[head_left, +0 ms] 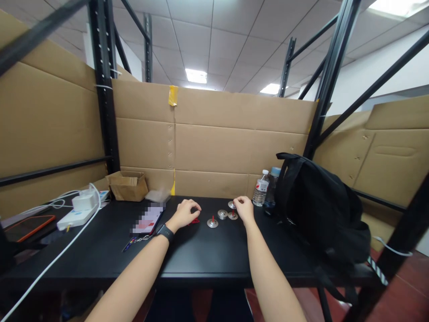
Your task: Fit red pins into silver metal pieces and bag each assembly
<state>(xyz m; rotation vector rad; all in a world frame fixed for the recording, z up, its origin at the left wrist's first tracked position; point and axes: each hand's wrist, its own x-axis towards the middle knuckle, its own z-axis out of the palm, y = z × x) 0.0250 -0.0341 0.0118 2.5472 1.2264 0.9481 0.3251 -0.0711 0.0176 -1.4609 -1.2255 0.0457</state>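
Observation:
My right hand [245, 208] is closed, its fingertips pinching the edge of a small silver metal disc [231, 205] at the back of the group. Just below that one, another silver disc with a red stem [232, 216] lies on the black table [208, 255]. To its left is a round silver piece [222, 214] with no red stem visible. A silver disc with an upright red stem [212, 222] sits nearest to me. My left hand [183, 213], wearing a dark wristwatch, has its fingers curved and apart above some red pieces [195, 221], which it partly covers.
Left of my left arm lie a phone [149, 219] and keys [136, 240]. Further left are a cardboard box [128, 187] and a power strip [74, 217] with white cables. A water bottle [260, 188] and a black backpack [321, 214] stand on the right.

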